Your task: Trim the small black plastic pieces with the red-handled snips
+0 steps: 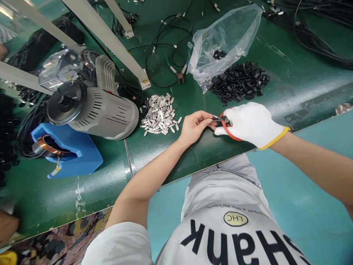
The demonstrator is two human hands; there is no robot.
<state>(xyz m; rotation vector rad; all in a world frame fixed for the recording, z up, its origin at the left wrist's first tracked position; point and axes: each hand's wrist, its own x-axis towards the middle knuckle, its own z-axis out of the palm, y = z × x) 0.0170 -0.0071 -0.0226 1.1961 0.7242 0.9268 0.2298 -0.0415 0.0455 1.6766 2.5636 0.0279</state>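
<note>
My left hand [194, 129] pinches a small black-and-metal connector piece [217, 119] at the bench's near edge. My right hand [249, 123], in a white knit glove with a yellow cuff, grips orange-handled pliers [227, 133] whose jaws meet that piece. The fingers and the tool hide part of the piece. A heap of silver metal connector shells [160, 114] lies just left of my left hand. A heap of small black plastic parts [238, 81] lies beyond my hands, beside a clear plastic bag [223, 42].
Green-handled side cutters [178, 71] lie among thin black cables [160, 48] on the green bench mat [193, 154]. A grey cylindrical machine [102, 110] stands to the left, near a blue holder [68, 152] with an amber tape roll [46, 145]. Metal frame bars cross the upper left.
</note>
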